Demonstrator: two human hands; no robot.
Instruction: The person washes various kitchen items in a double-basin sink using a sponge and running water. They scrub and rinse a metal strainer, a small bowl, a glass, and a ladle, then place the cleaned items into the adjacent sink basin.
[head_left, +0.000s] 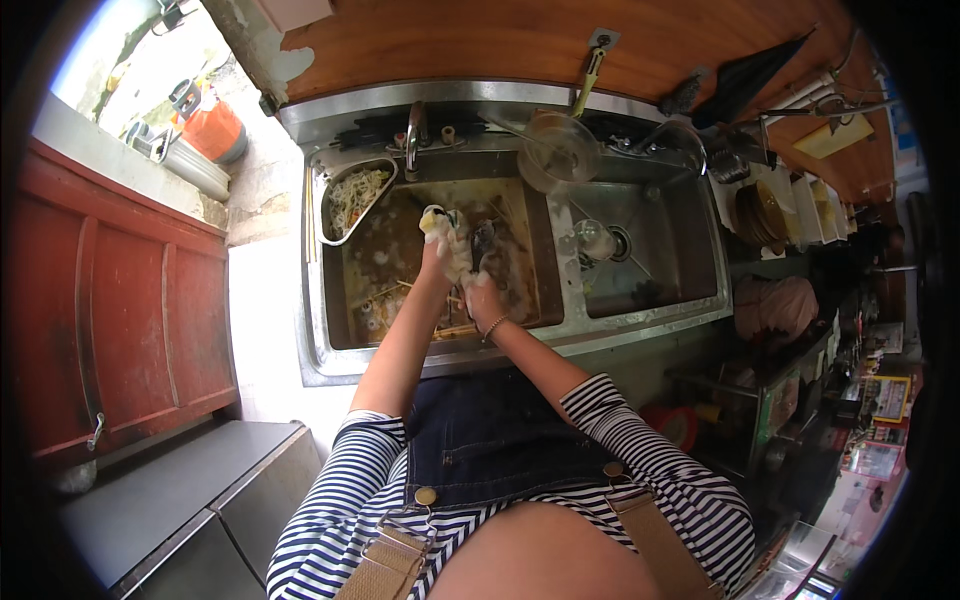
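Both hands are over the left basin (551, 247) of a steel double sink, which holds murky, sudsy water. My left hand (435, 247) is closed around a foamy, pale cloth or sponge (455, 244) with a yellowish part at its far end. My right hand (480, 291), a beaded bracelet on its wrist, is at the near end of that bundle and appears to grip it; suds hide the fingers. Beside the bundle a dark, rounded utensil (484, 238) shows in the water. Chopsticks (394, 291) and small pale items lie at the basin's near left.
A strainer tray (358, 199) of food scraps sits in the left corner, near a faucet (412, 139). A clear plastic tub (559, 154) straddles the divider's back. The right basin (660, 277) holds a clear glass or bowl (595, 240). Brown plates (761, 214) stand at right; another person (776, 304) is beyond.
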